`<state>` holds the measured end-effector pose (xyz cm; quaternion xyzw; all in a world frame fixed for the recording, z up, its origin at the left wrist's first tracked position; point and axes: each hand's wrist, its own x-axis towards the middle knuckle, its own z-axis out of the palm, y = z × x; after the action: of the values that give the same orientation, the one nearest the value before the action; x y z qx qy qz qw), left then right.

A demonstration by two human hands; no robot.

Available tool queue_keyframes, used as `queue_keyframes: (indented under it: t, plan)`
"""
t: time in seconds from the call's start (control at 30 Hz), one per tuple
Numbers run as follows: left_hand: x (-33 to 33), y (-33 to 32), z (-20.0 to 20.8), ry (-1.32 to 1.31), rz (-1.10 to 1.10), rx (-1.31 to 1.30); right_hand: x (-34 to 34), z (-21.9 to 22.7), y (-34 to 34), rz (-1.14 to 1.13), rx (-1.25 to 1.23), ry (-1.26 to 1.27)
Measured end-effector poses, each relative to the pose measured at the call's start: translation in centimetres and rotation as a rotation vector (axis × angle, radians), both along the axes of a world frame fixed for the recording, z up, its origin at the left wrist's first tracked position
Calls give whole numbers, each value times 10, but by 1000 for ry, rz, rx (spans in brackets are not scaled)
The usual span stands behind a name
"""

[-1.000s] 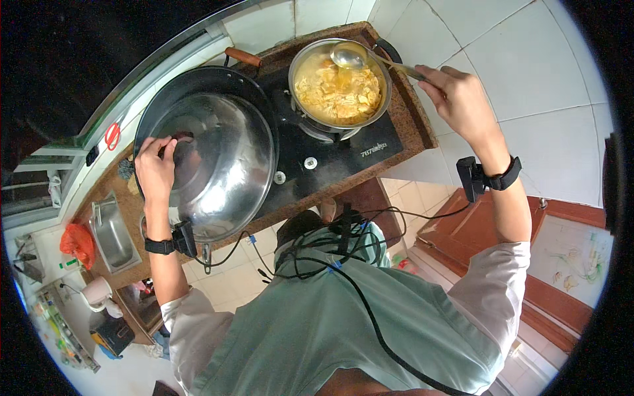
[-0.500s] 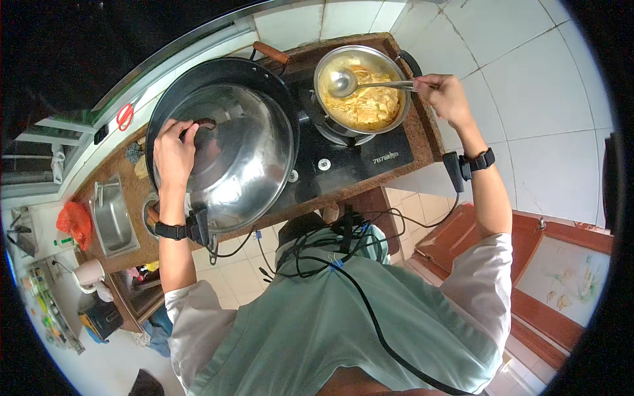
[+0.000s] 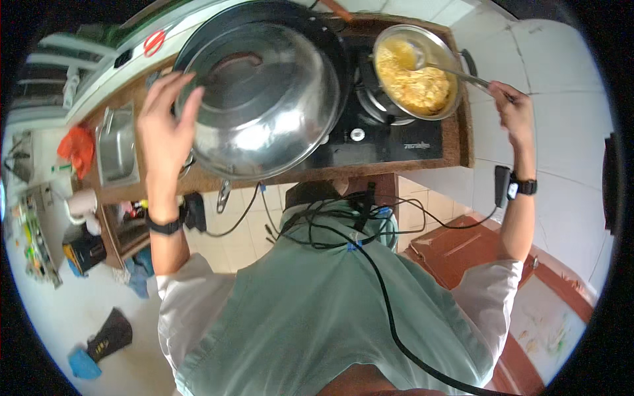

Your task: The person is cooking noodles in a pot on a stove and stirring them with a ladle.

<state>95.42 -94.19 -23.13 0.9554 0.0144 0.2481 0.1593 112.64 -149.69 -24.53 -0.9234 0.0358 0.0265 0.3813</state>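
Observation:
My right hand [image 3: 515,112] grips the handle of a metal ladle [image 3: 456,71], whose bowl dips at the left side of a steel pot [image 3: 441,36]. In the pot lies a yellow, flaky food [image 3: 415,86] in liquid. At the left, a large shiny domed lid [image 3: 277,125] covers a black wok [image 3: 198,39]. The lid's dark curved handle [image 3: 232,59] stands free of my fingers. My left hand [image 3: 166,112] is beside the lid's left edge, fingers apart and holding nothing; whether it touches the rim I cannot tell.
Pot and wok stand on a black gas hob [image 3: 389,142] set in a brown stone counter [image 3: 456,148]. A steel sink [image 3: 117,148] and a red plastic bag [image 3: 76,150] are at the left. Black cables [image 3: 337,214] hang across my front. A tiled wall [image 3: 568,132] rises at the right.
My left hand has let go of the lid's handle and opened, moving to the lid's left edge. The ladle remains in my right hand, its bowl lower in the pot. The view has shifted.

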Motion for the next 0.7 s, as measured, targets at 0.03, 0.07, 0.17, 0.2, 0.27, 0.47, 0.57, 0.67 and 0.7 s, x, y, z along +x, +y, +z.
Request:
queue_keyframes:
  t: [0.03,0.07,0.17,0.2,0.27,0.47,0.57,0.67,0.7]
  plan:
    - [-34,5,9,35,58,-223,-5,8,1,-20,-16,12]
    - [-68,23,7,70,101,-268,-6,8,1,-7,-13,12]
    - [-182,72,-11,314,549,-566,-11,22,15,-17,-95,-29]
    - [-226,91,-25,356,539,-589,-12,23,14,-9,-91,-34]
    - [-324,119,-65,607,681,-730,-18,24,3,96,-253,-191]
    - [-531,-1,-309,1043,-9,-1569,-39,42,16,182,-426,-407]
    - [-457,-170,-251,743,361,-928,-51,57,29,197,-510,-394]
    - [-449,-212,-268,792,462,-972,-55,56,20,270,-449,-501]
    - [-451,-211,-279,833,475,-1060,-55,58,19,267,-450,-507]
